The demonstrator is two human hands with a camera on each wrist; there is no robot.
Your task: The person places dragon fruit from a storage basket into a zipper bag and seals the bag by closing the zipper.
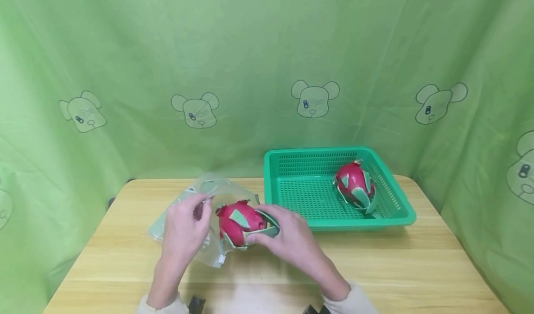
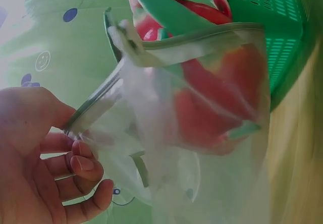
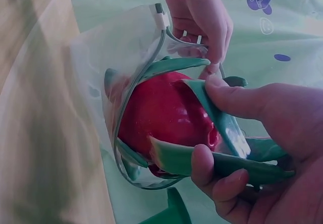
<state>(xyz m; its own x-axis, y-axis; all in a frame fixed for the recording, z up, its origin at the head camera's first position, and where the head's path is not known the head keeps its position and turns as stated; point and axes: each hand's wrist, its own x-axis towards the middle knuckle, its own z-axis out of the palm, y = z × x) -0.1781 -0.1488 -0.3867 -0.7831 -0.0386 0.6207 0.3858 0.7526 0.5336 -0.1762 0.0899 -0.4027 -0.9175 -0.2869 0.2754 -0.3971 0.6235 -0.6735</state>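
Observation:
A red dragon fruit [image 1: 238,224] with green scales is partly inside the mouth of a clear zip bag [image 3: 93,77]. My right hand [image 1: 294,240] grips the fruit by its leafy end, thumb and fingers around the green scales [image 3: 217,163]. The bag's open rim is pinched between the thumb and fingers of my left hand [image 1: 185,223]. In the left wrist view, the fruit's red body [image 2: 217,98] shows through the bag wall, and its scaly end sticks out above the rim.
A green plastic basket [image 1: 340,222] stands at the back right of the wooden table [image 1: 375,267], with another dragon fruit [image 1: 354,184] lying in its right side. Green curtain [image 1: 250,35] printed with bear heads hangs behind and at both sides.

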